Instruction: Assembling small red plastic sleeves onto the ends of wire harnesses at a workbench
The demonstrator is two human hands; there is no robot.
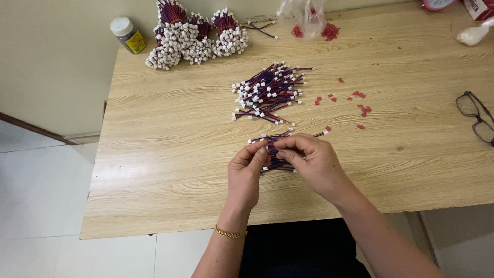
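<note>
Fingers (pixel 260 152) of the left hand (pixel 245 175) and of the right hand (pixel 311 159) pinched closed together on a small bundle of short red-and-blue wire leads (pixel 275 163) with white connector ends, held just above the wooden table (pixel 170 154). Beyond the hands, a loose pile of the same leads (pixel 267 92) lies spread on the table. To its right, scattered red plastic pieces (pixel 360 105). At the far edge, tied upright bundles of leads (pixel 193 36), a small white-capped jar (pixel 127 34) and a clear plastic bag (pixel 306 15). Black-framed eyeglasses (pixel 476 116) rest at the right edge, well apart.
</note>
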